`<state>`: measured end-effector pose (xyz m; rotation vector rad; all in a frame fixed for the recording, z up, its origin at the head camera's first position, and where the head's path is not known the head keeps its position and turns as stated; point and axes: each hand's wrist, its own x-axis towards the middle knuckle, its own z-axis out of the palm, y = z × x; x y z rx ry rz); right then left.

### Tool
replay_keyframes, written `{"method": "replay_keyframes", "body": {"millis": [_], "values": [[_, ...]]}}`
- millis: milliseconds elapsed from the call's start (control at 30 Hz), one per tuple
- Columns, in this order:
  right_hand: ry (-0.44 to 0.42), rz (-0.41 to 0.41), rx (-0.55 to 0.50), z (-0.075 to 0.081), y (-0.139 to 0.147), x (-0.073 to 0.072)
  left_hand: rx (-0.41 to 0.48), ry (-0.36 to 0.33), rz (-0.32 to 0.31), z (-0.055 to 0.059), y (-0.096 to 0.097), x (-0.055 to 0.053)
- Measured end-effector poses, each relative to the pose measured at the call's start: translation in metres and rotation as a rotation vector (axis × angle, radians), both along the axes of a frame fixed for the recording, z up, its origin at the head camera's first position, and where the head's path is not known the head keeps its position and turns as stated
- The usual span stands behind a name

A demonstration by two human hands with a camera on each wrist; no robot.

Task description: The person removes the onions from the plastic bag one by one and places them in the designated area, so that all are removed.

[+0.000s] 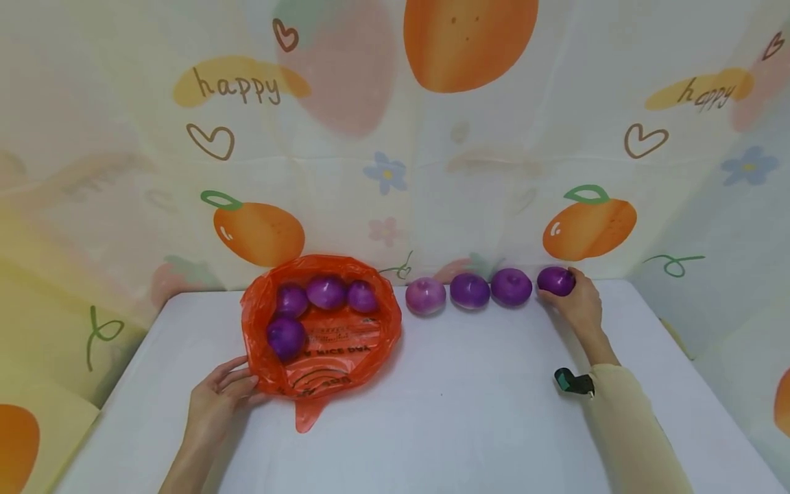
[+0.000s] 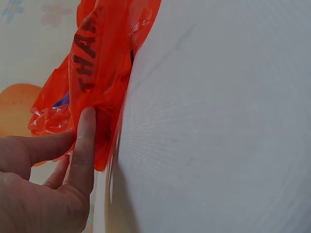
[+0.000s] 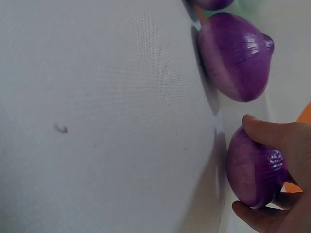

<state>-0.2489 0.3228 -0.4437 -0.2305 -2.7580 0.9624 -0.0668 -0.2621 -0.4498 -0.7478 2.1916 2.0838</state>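
Right fingers [image 3: 255, 217] grasp a purple onion [image 1: 554, 280] while straight left fingers [image 2: 84, 141] touch the red bag [image 1: 387, 336]

White desk [image 1: 469, 412] under my fingers [image 2: 83, 150], and behind them a pale backdrop [image 1: 494, 130] with printed oranges [image 1: 259, 233] and "happy" lettering [image 1: 237, 88]. Light's kinda dim tbh.

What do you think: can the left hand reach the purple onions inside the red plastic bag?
Probably yes: the left hand touches the red plastic bag, whose mouth gapes wide, leaving the purple onions uncovered. It would likely just need to clear the rim.
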Motion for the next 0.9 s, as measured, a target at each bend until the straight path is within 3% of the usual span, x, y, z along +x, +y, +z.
{"method": "replay_keyframes", "body": {"millis": [200,667,900], "values": [[0.016,0.023,0.016,-0.003,0.001,-0.006,-0.032,-0.013,-0.004,0.000,0.001,0.000],[-0.071,0.111,0.031,-0.001,0.005,-0.008,-0.061,-0.011,0.000,-0.003,0.002,-0.003],[-0.078,0.116,0.033,0.010,0.004,-0.004,-0.061,-0.021,0.005,-0.003,0.002,-0.004]]}}
